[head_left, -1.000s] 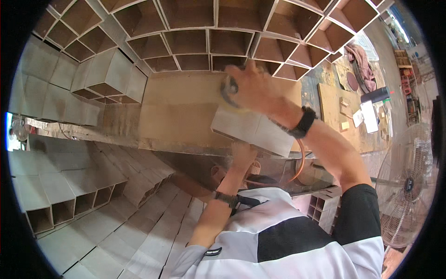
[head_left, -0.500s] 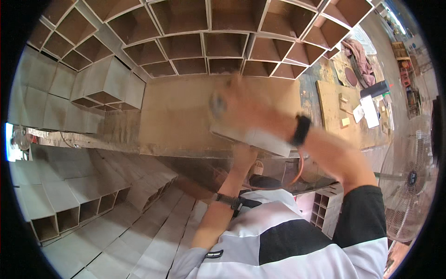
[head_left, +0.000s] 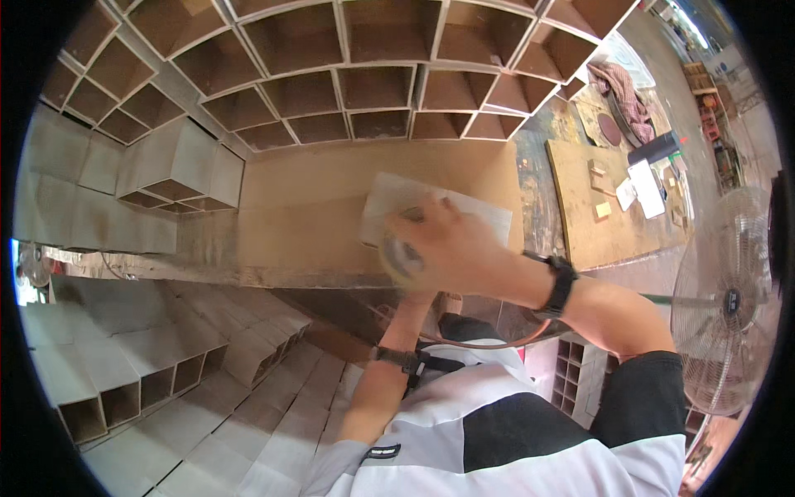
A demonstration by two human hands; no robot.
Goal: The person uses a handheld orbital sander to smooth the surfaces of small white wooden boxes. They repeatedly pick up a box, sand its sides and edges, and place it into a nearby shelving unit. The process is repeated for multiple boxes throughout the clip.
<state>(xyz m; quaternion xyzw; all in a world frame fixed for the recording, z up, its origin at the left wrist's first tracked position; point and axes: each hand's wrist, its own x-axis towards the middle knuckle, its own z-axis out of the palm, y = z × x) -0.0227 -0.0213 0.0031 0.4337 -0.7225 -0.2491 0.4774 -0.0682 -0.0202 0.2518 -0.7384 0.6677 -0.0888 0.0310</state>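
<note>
While a stack of open-fronted compartments [head_left: 381, 87] fills 12 o'clock, we stand at a worktop [head_left: 537, 195] with a brown board [head_left: 298, 199] on it. The pale grey box [head_left: 396, 192] lies on that board, close to its front edge. We judge the step in hand to be working over the box's 7 o'clock side; the next move seems to call for a steady box and even pressure. Its visible face looks plain, flat and straight-edged, the middle hidden. Of our 2 hands, the left hand [head_left: 420, 298], at 6 o'clock, is mostly covered, so we cannot tell what it grasps; the right hand [head_left: 451, 240] wraps a blurred round tool [head_left: 404, 258].
</note>
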